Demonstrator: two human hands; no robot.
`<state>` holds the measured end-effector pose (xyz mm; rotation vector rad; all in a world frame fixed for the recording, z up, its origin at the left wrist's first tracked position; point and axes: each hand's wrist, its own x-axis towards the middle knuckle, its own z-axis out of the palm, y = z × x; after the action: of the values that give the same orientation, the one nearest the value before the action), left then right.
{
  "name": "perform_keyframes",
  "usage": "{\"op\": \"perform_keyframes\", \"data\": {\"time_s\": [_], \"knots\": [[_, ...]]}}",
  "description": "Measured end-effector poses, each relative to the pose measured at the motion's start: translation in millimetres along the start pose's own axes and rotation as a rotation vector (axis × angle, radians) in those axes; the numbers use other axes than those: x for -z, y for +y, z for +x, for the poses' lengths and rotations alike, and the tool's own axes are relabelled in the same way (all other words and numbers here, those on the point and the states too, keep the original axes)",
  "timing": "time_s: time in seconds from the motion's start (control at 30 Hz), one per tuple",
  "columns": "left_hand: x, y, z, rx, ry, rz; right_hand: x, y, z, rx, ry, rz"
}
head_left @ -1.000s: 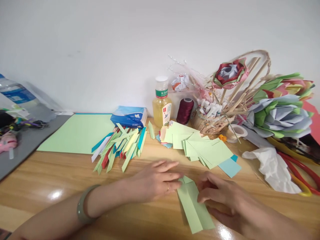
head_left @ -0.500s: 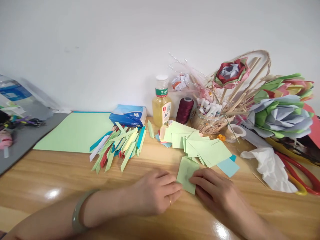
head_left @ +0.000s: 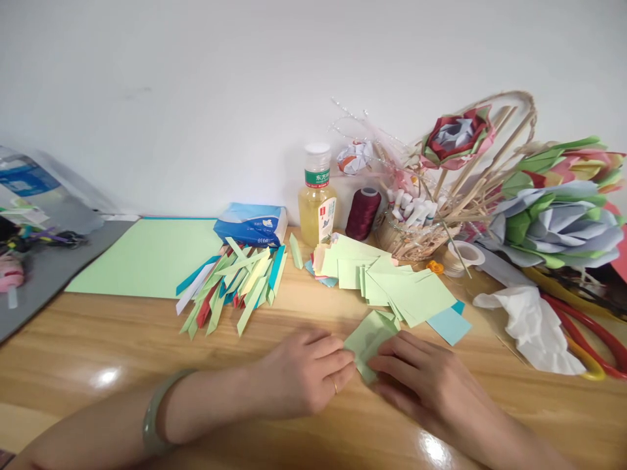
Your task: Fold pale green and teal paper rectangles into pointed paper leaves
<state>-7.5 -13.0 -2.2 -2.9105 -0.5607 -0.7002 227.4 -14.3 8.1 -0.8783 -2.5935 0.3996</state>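
Both of my hands meet on a small light green paper piece (head_left: 368,336) near the front of the wooden table (head_left: 98,352). My left hand (head_left: 306,372), with a ring on one finger and a pale bangle at the wrist, has its fingers curled against the paper's left edge. From the right, my right hand (head_left: 421,375) pinches the same piece, which is tilted and partly hidden by the fingers. Just behind lies a spread pile of cut green paper rectangles (head_left: 392,284).
A heap of folded paper strips (head_left: 235,284) lies left of centre beside a large green sheet (head_left: 151,258). At the back stand a tissue pack (head_left: 252,225), a bottle (head_left: 317,196), a maroon thread spool (head_left: 363,214) and a basket (head_left: 416,238) with paper flowers. White crumpled tissue (head_left: 531,326) lies right.
The long green paper that lay flat a second ago has been folded up shorter and lifted between both hands. My hands have closed in together on it.
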Motion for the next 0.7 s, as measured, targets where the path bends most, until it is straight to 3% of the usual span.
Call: {"op": "perform_keyframes", "data": {"time_s": [0.37,0.7], "knots": [[-0.6,-5.1,4.1,0.089,-0.047,-0.118,0.1,-0.8,2.2,0.052,0.095,-0.092],[-5.4,-0.6,-0.4,0.088,-0.078,-0.050,-6.4,-10.7,7.1,-0.279,0.031,0.153]]}}
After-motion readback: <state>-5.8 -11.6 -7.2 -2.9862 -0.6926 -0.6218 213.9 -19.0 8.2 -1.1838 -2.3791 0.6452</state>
